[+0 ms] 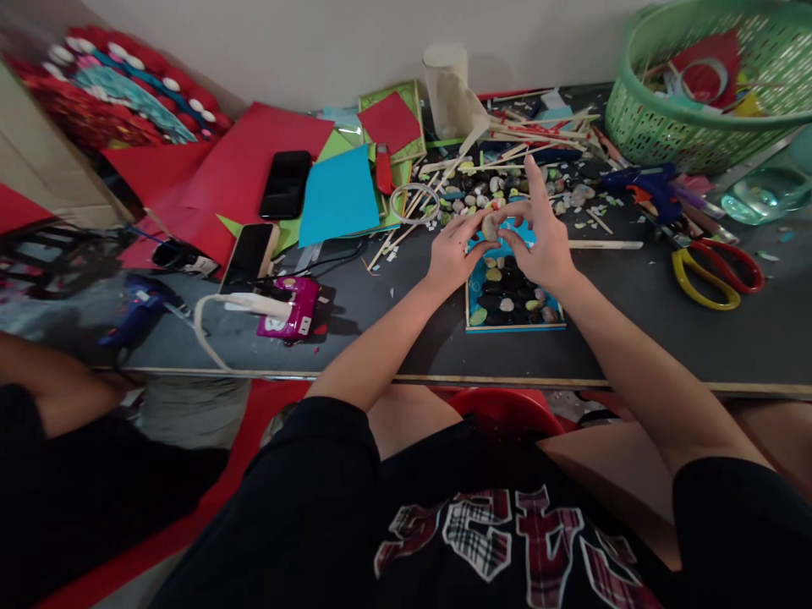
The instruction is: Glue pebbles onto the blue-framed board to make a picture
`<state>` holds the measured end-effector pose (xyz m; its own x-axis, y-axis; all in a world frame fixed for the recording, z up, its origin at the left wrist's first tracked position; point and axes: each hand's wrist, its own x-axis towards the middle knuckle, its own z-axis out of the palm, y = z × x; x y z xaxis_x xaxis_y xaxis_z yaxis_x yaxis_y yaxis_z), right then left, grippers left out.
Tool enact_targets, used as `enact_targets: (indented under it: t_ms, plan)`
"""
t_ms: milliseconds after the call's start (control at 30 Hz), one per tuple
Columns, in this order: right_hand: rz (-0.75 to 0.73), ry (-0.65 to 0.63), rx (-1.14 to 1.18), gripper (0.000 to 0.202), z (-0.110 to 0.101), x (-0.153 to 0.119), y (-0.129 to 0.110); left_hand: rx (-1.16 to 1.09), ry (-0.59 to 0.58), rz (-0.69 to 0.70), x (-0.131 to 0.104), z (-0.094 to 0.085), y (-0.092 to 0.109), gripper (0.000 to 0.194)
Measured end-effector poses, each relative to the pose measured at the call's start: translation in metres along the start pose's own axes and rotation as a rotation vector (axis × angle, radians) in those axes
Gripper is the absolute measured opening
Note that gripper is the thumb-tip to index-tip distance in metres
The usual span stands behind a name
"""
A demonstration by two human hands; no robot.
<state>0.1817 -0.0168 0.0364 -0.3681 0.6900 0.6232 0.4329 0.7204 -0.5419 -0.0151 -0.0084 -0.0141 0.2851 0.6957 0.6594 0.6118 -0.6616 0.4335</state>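
Note:
A light brownish pebble (491, 227) is held between my two hands, above the far part of a shallow blue tray (516, 328). My left hand (453, 251) pinches it from the left, thumb and fingertips together. From the right, my right hand (540, 241) grips it with the thumb and a bent finger, while another finger points up. Dark stones (501, 290) and several lighter pebbles fill the near part of the tray. Behind my hands lies a spread of loose pebbles (469, 196).
Red-and-yellow scissors (715, 272), a blue glue gun (653, 188) and a green basket (691, 135) are at the right. Coloured paper (339, 199), phones (284, 184) and a purple socket block (298, 309) lie left. Another person's arm (54, 385) is at far left.

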Motion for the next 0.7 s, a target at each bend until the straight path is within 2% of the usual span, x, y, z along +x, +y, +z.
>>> enact_targets:
  t_ms: [167,400,700]
  plan:
    - [0.018,-0.051,-0.011,0.079,-0.0025,0.0013,-0.0028,0.016,0.006,-0.018,-0.0009,-0.0015,0.0017,0.064]
    - [0.026,-0.046,0.006,0.076,-0.0036,0.0014,-0.0059,0.031,0.039,0.026,0.0003,-0.0034,0.0019,0.07]
    - [-0.007,-0.076,0.03,0.07,-0.0029,0.0003,0.0021,0.032,-0.026,0.022,0.0014,-0.0026,-0.0004,0.071]
